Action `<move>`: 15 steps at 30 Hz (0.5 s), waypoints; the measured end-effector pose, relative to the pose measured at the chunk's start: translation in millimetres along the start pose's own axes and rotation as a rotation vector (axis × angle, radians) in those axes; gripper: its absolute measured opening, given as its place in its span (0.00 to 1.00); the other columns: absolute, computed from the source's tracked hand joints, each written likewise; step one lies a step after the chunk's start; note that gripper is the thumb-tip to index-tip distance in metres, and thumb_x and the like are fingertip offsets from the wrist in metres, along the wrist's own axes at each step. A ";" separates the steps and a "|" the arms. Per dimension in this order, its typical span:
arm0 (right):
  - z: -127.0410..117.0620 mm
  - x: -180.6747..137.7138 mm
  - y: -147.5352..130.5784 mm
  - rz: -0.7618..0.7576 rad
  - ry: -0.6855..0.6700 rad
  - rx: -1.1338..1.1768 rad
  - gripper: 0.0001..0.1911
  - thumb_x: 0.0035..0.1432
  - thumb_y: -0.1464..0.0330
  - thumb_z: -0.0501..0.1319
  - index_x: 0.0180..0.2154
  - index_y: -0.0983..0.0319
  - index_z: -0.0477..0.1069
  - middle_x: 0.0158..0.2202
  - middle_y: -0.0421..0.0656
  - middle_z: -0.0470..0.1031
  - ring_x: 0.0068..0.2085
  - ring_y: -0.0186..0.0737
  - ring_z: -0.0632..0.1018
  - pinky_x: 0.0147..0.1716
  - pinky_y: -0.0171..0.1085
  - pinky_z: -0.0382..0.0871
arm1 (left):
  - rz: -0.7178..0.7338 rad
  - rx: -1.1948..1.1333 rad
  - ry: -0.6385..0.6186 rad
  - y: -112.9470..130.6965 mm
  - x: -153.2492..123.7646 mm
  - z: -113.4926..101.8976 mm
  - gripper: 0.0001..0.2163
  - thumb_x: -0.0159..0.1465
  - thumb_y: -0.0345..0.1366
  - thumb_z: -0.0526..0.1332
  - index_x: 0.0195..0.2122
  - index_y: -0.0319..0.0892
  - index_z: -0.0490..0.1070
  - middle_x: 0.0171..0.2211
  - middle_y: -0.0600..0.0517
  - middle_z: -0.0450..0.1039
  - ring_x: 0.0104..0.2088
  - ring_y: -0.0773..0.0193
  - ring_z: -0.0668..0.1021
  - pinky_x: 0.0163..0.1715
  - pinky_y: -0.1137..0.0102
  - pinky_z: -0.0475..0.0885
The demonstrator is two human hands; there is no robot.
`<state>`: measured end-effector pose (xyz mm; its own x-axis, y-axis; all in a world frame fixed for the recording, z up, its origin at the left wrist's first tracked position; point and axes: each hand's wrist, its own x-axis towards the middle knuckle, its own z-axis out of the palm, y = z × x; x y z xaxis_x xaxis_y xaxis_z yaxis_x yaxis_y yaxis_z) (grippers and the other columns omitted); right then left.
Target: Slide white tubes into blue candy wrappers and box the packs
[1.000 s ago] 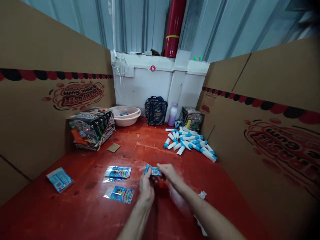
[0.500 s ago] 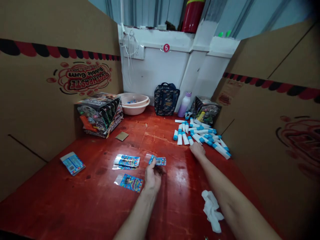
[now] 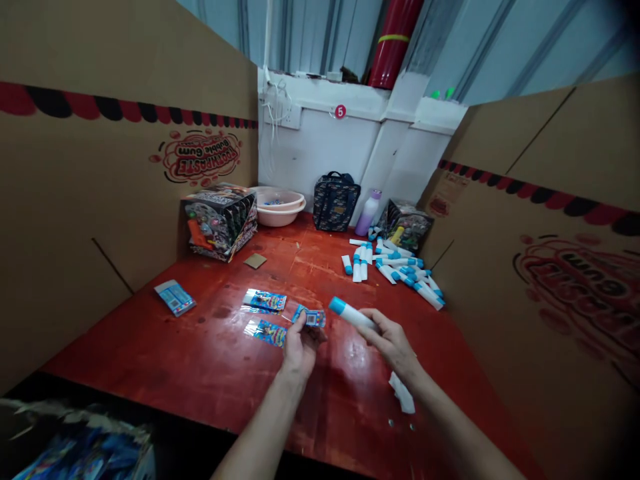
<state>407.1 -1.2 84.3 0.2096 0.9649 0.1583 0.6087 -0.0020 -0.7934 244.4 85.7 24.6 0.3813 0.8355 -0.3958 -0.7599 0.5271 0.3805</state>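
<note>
My left hand [image 3: 301,347] grips a small blue printed plastic sleeve [image 3: 311,318], thumb on top, a barcode patch facing up. To its right, my right hand [image 3: 393,340] pinches a white tube [image 3: 356,316] by its flat end; the blue cap points left toward the sleeve, and the two do not touch. Beside my left hand lie more clear-ended blue sleeves [image 3: 269,332] and a small overlapping stack of sleeves [image 3: 266,301]. Another stack of blue sleeves [image 3: 175,297] rests farther left. Several white tubes with blue caps [image 3: 395,260] are heaped at the back right.
Cardboard walls [image 3: 100,160] flank the red table [image 3: 225,373]. At the back stand display boxes [image 3: 223,223], pink basins [image 3: 280,217], a dark bag [image 3: 336,203] and a purple bottle [image 3: 369,213]. A white tissue [image 3: 401,393] lies near my right forearm; a container of blue packets [image 3: 95,453] sits lower left.
My right hand has come back from the tube heap toward my left hand, now carrying one tube. The left hand still holds its sleeve. The view has shifted, showing the container at lower left.
</note>
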 end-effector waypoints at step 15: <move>46.1 -80.3 -29.9 -0.415 0.182 -0.546 0.13 0.64 0.69 0.51 0.48 0.61 0.68 0.35 0.47 0.74 0.35 0.43 0.75 0.35 0.39 0.66 | 0.314 0.171 -0.058 13.8 -67.6 -13.5 0.11 0.51 0.40 0.68 0.28 0.40 0.69 0.22 0.57 0.72 0.22 0.68 0.74 0.23 0.72 0.68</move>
<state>336.8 -66.4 68.2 -0.0271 0.8556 0.5170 0.9527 0.1786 -0.2458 201.0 34.3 45.3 0.1762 0.9657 -0.1908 -0.7478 0.2573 0.6121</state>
